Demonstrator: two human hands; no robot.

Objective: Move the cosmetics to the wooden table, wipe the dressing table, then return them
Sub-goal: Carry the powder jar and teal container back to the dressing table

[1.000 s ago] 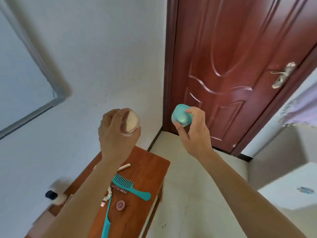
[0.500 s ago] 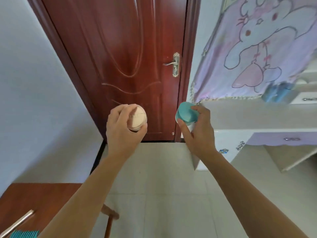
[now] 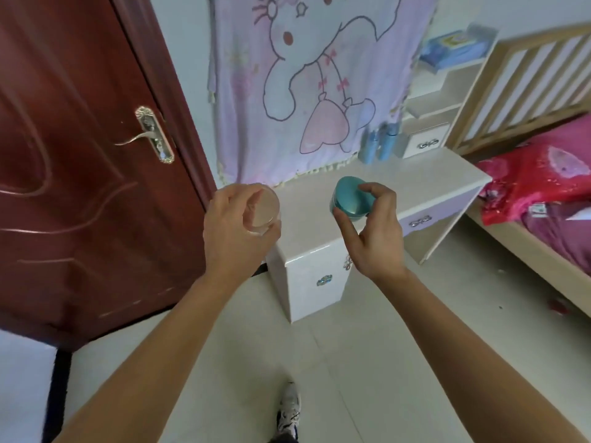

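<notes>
My left hand point(image 3: 235, 231) grips a round jar with a pale pink lid point(image 3: 263, 208), held up in front of me. In my right hand point(image 3: 372, 231) sits a teal jar point(image 3: 350, 196), pinched between thumb and fingers. Both jars hang in the air over the near left end of the white dressing table point(image 3: 425, 180). Two blue bottles point(image 3: 379, 143) stand at the back of that table top, beside a small white drawer box point(image 3: 423, 142).
A dark red door point(image 3: 80, 155) with a metal handle fills the left. A cartoon-print cloth point(image 3: 307, 81) hangs behind the dressing table. A bed with pink bedding point(image 3: 543, 187) stands on the right. My shoe point(image 3: 289, 410) is on the pale tiled floor.
My view has swung right, from the wooden table and door to the white dressing table. Both hands still hold their jars and are now close over the table's near end.
</notes>
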